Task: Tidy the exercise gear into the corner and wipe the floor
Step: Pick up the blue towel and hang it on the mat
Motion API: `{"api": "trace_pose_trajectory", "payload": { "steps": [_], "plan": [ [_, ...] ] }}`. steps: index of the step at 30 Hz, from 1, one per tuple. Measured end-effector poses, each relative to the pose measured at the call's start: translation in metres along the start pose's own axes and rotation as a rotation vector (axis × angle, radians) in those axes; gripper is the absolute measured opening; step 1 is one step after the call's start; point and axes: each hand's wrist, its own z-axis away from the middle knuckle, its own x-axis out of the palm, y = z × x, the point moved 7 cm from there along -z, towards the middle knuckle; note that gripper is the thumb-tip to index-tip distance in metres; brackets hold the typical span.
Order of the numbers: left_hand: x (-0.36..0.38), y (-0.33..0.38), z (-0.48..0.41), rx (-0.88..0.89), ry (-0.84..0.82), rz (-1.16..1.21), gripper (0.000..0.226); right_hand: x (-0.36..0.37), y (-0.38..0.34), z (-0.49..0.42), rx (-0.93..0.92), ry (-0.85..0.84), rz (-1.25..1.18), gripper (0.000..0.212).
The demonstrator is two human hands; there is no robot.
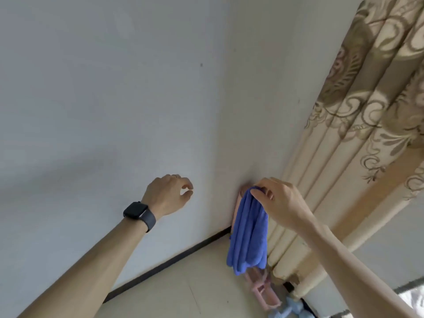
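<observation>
A blue cloth (249, 232) hangs in long folds in the room corner, draped over the top of a pink upright thing (243, 190) that it mostly hides. My right hand (280, 200) pinches the cloth's top edge. My left hand (171, 195), with a dark watch on its wrist, is raised near the white wall with loosely curled fingers and holds nothing. On the floor below the cloth lie a pink frame-like piece of gear (263, 292) and a light blue dumbbell (291, 307).
Two white walls meet at the corner, with a dark skirting board (174, 258) along the pale floor (190, 288). A beige patterned curtain (358, 125) hangs to the right, down to the floor. A dark-edged rug corner (410, 299) shows at the bottom right.
</observation>
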Motion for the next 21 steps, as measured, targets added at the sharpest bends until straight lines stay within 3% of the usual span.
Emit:
{"api": "trace_pose_trajectory", "payload": {
  "steps": [12, 21],
  "plan": [
    [-0.092, -0.055, -0.114, -0.236, 0.155, -0.068, 0.022, -0.033, -0.051, -0.219, -0.313, -0.076, -0.139, 0.014],
    [-0.207, -0.060, -0.142, -0.415, 0.425, 0.046, 0.017, -0.069, -0.137, -0.319, -0.705, -0.189, -0.278, 0.010]
  ]
}}
